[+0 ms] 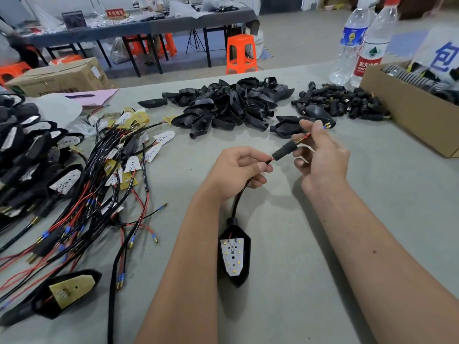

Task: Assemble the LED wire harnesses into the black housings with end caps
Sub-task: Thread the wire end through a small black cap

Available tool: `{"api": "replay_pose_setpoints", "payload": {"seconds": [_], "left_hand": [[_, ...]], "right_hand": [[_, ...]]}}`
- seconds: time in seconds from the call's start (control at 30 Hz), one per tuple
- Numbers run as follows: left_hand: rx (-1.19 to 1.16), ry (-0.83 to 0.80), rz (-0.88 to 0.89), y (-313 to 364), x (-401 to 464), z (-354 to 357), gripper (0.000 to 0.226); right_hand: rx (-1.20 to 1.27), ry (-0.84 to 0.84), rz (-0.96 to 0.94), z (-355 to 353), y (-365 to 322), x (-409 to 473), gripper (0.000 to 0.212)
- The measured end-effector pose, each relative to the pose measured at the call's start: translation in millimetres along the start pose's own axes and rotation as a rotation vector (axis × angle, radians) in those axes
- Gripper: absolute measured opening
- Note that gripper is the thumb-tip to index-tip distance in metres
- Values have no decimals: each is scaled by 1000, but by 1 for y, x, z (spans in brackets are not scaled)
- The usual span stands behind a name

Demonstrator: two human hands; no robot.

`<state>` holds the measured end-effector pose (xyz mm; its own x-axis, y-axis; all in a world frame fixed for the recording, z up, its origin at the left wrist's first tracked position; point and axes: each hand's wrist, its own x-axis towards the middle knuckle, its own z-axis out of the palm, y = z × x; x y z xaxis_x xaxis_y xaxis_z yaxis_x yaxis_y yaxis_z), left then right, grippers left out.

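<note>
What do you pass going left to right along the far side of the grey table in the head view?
Brown cardboard box → pink paper sheet → pile of empty black plastic housings → heap of small black end caps → two clear plastic water bottles → open cardboard box of parts.

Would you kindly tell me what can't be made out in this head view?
- End cap: whether it is fully seated is unclear; the wire ends run behind the right hand.
- Cardboard box: cut off by the right edge.
- Left hand: its grip hides part of the black cable.
- Far table's red sign: too small to read.
</note>
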<state>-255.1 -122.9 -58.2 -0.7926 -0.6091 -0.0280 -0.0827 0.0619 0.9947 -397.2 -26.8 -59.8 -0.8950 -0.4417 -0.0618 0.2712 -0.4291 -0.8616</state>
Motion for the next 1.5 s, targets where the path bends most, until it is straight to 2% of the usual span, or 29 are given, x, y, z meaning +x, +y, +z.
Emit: {"api": "replay_pose_setpoints", "payload": {"seconds": [0.13,0.3,0.5,0.6,0.73,0.87,1.0,1.17,1.27,1.37,1.5], "left_hand": [[-10,-11,-37,0,-1,-7,13],[-24,11,-51,0,-3,-8,16],[-43,64,-19,-2,0,-4,12],[-20,66,-26,-3,1,-2,15],[26,46,-35,-2,-1,-1,21],[81,39,-45,2,-2,3,17],[56,-36,-57,5,-4,3,22],[40,186,-102,1,0,10,17],[-2,207,-109,1,2,7,20],[-40,214,-116,0,3,6,19],[-100,251,-87,-3,3,6,18]], "right_hand": [[-197,-29,-113,0,4,-1,26],[-262,-1,-136,-1,7,2,30],[-469,118,-219,-4,11,4,31],[-487,92,-275,-2,11,2,30],[-637,66,-454,-3,9,1,29],[-726,79,-587,-3,10,0,30],[-570,55,-475,-2,10,1,28],[-428,-50,-329,0,11,2,18],[-351,-136,-210,1,12,1,8],[-273,-163,-141,-1,10,2,10],[-327,-111,-148,-1,14,3,20]]}}
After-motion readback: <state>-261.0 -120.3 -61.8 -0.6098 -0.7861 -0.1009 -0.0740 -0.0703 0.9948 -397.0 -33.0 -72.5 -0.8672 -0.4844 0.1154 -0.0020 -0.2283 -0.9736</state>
